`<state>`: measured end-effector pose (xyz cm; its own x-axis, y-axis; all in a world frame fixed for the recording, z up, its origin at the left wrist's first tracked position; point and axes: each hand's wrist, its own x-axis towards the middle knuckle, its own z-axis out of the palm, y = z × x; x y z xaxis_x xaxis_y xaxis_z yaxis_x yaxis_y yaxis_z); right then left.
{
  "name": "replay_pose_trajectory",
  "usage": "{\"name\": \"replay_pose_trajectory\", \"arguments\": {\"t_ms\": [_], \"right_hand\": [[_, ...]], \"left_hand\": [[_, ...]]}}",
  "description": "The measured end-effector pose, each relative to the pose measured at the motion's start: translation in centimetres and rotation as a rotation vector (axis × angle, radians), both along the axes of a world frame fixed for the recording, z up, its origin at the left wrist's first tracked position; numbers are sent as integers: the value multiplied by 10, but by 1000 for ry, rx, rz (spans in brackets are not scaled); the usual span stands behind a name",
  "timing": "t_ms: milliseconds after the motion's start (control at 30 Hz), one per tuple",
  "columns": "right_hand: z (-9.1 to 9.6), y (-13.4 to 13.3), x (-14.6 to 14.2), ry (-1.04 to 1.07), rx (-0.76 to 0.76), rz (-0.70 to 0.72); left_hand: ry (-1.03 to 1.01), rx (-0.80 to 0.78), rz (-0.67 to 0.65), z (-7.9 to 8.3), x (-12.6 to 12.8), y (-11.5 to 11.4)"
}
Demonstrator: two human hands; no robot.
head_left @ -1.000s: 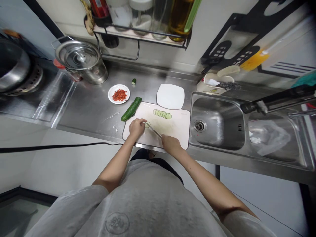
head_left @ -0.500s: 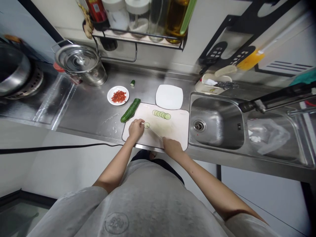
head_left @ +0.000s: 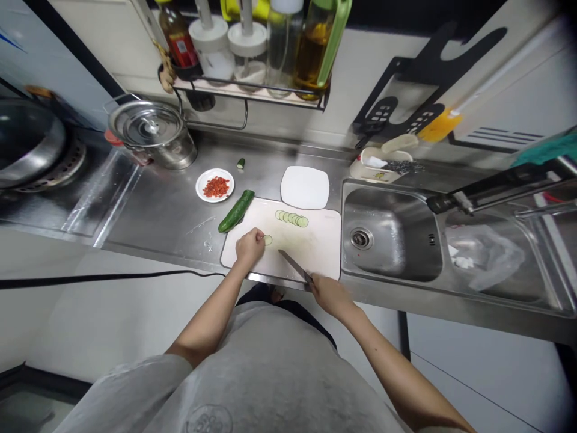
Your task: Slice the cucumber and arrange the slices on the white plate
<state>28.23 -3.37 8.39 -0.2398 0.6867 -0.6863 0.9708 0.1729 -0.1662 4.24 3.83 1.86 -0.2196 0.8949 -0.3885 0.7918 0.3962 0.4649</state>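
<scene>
My right hand (head_left: 331, 294) is closed round the handle of a kitchen knife (head_left: 294, 263), its blade slanting up and left over the white cutting board (head_left: 323, 249). At the board's left part, the bent fingers of my left hand (head_left: 250, 248) pinch the edge of a cucumber slice (head_left: 268, 240). The knife tip is a little to the right of this slice, apart from it. Overlapping cucumber slices (head_left: 292, 218) form a row farther back on the board. A large piece of cucumber (head_left: 237, 211) rests along the board's upper left corner.
Behind the board lies a white square plate (head_left: 305, 187). A small plate of chopped red pieces (head_left: 216, 186) and a cucumber end (head_left: 240, 163) are to the left. The steel sink (head_left: 392, 237) borders the board's right side. A lidded pot (head_left: 174, 147) stands back left, below a condiment shelf (head_left: 252, 88).
My right hand has drawn the knife back toward me and to the right, off the slice. My left hand stays at the slice. The camera view has tilted up slightly.
</scene>
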Motion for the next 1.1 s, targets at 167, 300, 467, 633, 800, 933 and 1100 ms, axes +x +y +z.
{"name": "replay_pose_trajectory", "arguments": {"t_ms": [167, 300, 467, 633, 800, 933, 1100], "right_hand": [[-1, 2, 4, 45, 13, -24], [-4, 5, 10, 35, 5, -61], [-3, 5, 20, -11, 32, -122], [0, 1, 36, -61, 49, -255], [-1, -7, 56, -59, 94, -364], [-5, -15, 67, -28, 116, -411], [-9, -21, 72, -34, 114, -448]], "left_hand": [[-6, -60, 22, 4, -17, -4], [66, -44, 22, 4, -32, -10], [171, 163, -38, 3, -20, -14], [17, 264, -226, 1, 39, 12], [40, 284, -422, 0, 92, 54], [153, 244, -497, -3, 105, 70], [143, 273, -501, -4, 107, 71]]}}
